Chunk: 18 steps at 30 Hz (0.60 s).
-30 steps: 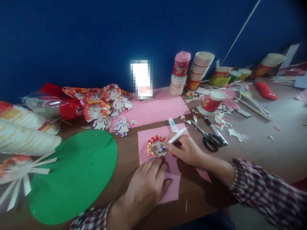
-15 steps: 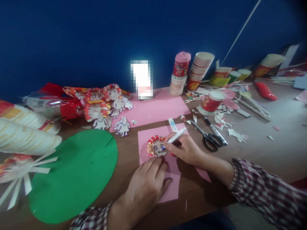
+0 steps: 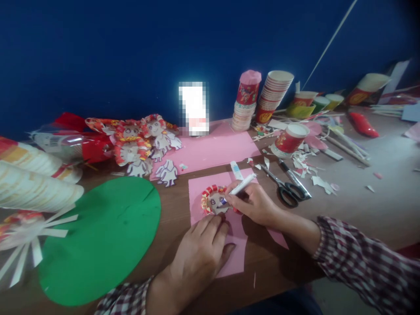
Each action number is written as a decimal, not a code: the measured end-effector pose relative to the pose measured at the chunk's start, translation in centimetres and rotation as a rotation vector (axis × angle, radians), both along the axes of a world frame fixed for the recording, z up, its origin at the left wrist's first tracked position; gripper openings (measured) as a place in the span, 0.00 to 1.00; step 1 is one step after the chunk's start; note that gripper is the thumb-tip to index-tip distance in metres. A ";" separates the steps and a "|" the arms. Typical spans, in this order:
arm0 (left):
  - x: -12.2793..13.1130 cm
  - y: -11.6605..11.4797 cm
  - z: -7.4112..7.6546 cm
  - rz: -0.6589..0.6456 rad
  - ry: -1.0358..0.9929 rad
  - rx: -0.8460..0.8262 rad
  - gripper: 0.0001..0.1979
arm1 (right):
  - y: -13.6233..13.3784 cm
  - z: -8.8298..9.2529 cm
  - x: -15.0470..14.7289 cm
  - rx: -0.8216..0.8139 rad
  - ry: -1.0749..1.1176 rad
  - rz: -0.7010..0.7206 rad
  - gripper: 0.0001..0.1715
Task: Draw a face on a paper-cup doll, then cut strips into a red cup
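A white marker (image 3: 242,184) is gripped in my right hand (image 3: 259,203), its purple tip end low over a paper doll face (image 3: 215,204). The face has drawn eyes and a rim of red and yellow curled paper. It lies on a pink paper sheet (image 3: 197,188). My left hand (image 3: 203,245) rests flat on the sheet, fingertips at the face's lower edge, thumb apart. Behind the marker lies a white glue tube (image 3: 236,169). To the right are scissors (image 3: 287,192) with black handles and a silver pen (image 3: 297,180).
A green paper oval (image 3: 101,240) and stacked paper cups (image 3: 39,188) lie at the left. Several paper dolls (image 3: 133,138) and a pink sheet (image 3: 216,151) are behind. Cup stacks (image 3: 274,94), a red cup (image 3: 290,140) and paper scraps (image 3: 302,164) stand or lie at the right.
The marker in my right hand has shifted very slightly over the face. My left hand stays in place.
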<state>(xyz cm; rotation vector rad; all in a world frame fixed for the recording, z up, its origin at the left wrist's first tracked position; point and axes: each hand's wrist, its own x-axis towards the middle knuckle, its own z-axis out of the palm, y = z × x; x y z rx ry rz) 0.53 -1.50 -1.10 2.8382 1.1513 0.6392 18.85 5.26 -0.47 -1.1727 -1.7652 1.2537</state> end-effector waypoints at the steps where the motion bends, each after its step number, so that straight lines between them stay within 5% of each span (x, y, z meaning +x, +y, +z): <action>1: 0.0 0.0 0.0 -0.001 0.001 0.003 0.16 | 0.0 0.0 0.0 -0.004 -0.001 0.001 0.09; 18: 0.0 0.0 -0.2 0.012 -0.001 0.003 0.16 | 0.0 0.0 0.0 0.019 0.015 0.024 0.07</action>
